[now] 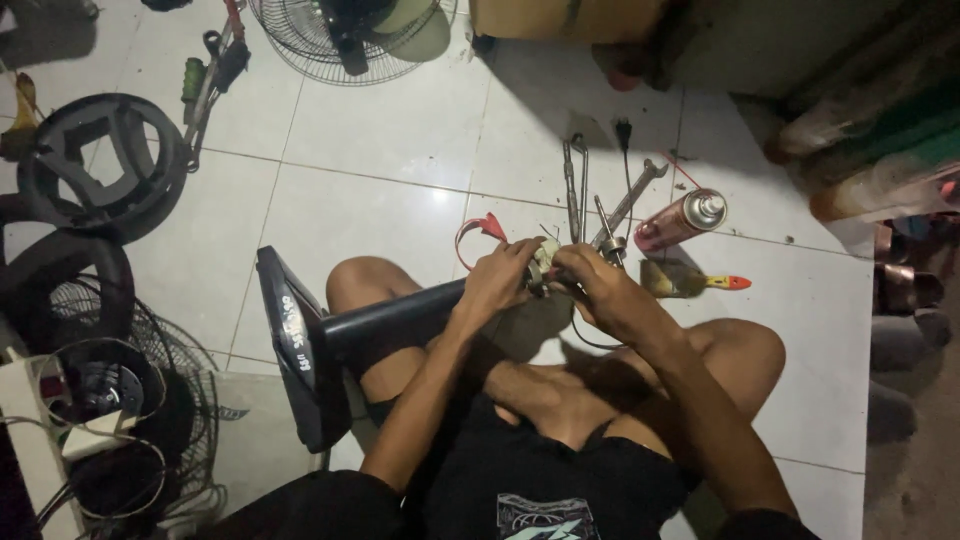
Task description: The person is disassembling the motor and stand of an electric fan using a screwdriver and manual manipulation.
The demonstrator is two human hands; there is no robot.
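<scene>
I sit on a white tiled floor with a black fan stand [330, 335] lying across my legs, its flat base [290, 345] turned up at the left. My left hand [497, 280] grips the top end of the stand's pole. My right hand [598, 285] is closed on a small pale fan part [545, 258] at that same end, fingers curled around it. Both hands touch each other over the part. What is inside the part is hidden by my fingers.
Tongs [574, 190], a wrench [632, 198], a pink spray can [680, 220] and a yellow screwdriver [690, 282] lie just beyond my hands. A red wire [480, 228] curls nearby. Fan grilles [340, 35], black rings [100, 165] and more fan parts [110, 400] lie at the left.
</scene>
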